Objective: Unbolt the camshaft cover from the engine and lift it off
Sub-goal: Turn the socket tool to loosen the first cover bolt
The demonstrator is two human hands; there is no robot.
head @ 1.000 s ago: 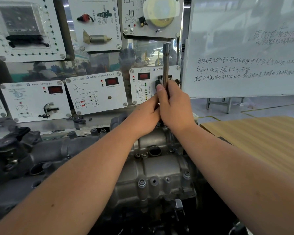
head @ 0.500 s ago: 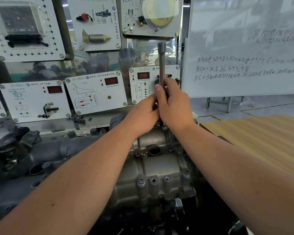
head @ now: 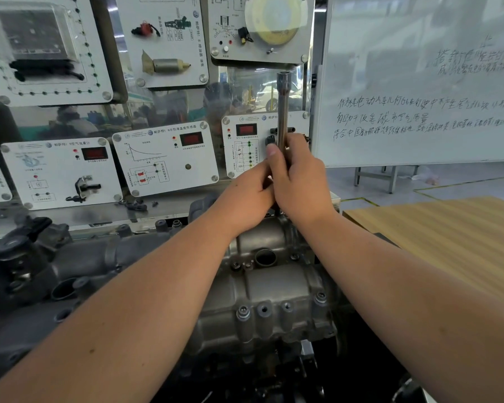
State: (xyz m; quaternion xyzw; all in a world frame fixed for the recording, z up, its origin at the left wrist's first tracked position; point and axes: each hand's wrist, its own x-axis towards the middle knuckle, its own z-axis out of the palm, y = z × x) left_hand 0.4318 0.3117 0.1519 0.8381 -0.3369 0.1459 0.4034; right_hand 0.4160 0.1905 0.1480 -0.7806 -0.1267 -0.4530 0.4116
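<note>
Your right hand [head: 300, 181] and left hand [head: 249, 190] both grasp the upright socket wrench [head: 282, 109] at the far end of the camshaft cover [head: 274, 286]. The cover sits on the engine [head: 79, 263], 4 near-edge bolts [head: 320, 296] seemingly in place. Unbolting looks early; lifting remains.

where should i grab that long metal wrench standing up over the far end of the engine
Grip the wrench low on its shaft, coming from your near side, as both hands do now: right hand wrapped round it, left hand against it from the left. The shaft stands upright and slim, its foot hidden behind the hands above the camshaft cover, so a low hold probably steadies it.
</note>
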